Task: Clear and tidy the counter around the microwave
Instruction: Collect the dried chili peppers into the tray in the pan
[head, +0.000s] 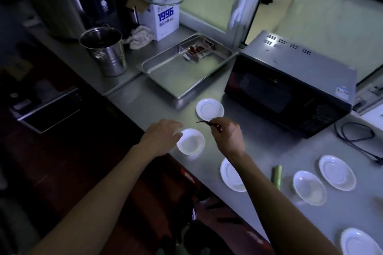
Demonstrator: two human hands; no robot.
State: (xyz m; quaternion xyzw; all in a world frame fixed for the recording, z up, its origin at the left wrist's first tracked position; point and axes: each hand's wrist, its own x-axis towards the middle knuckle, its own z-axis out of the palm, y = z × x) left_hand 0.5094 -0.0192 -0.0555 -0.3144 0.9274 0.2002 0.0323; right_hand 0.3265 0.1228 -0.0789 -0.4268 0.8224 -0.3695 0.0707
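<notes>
My left hand (160, 137) grips the left rim of a small white bowl (191, 142) at the counter's front edge. My right hand (228, 134) pinches a thin dark red chili (204, 122) just above the counter, between that bowl and a white saucer (209, 109). The black microwave (290, 89) stands to the right of the saucer. Several more white saucers and a bowl lie further right: one saucer (230, 174) partly under my right forearm, a bowl (309, 187), another saucer (336, 172), and one (359, 242) at the bottom corner.
A green stalk piece (277, 174) lies between the dishes. A steel tray (186, 68) holds a clear box of red food (195, 48). Behind stand a steel pot (105, 51), a rag (139, 36), a white carton (161, 19) with a glass lid. The microwave cord (356, 136) trails right.
</notes>
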